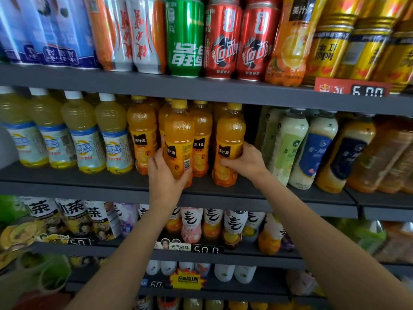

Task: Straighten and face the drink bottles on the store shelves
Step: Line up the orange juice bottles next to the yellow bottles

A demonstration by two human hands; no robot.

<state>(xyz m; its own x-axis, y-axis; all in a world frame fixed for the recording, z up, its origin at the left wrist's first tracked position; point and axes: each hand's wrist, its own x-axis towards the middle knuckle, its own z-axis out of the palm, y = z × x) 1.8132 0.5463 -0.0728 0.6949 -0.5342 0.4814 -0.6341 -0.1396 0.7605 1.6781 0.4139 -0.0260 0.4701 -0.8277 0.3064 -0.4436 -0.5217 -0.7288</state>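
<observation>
The left hand's fingers are curling round the lower body of an orange juice bottle, with the left hand cupping it from the near side; the barcode panel of its label is showing toward the camera. The right hand's fingers are wrapping the lower label of a second orange juice bottle, the right hand gripping it from its right side with the thumb lying across the front. Both bottles are standing upright at the front edge of the middle shelf, near each other, with further orange bottles of the same kind standing behind and to the left (caps yellow throughout). To the left, pale yellow bottles with white caps are lining the same shelf; to the right, milky bottles with green and blue labels are leaning in the wide-angle view. Cans are occupying the shelf above, and white-labelled bottles are sitting on the shelf below.
</observation>
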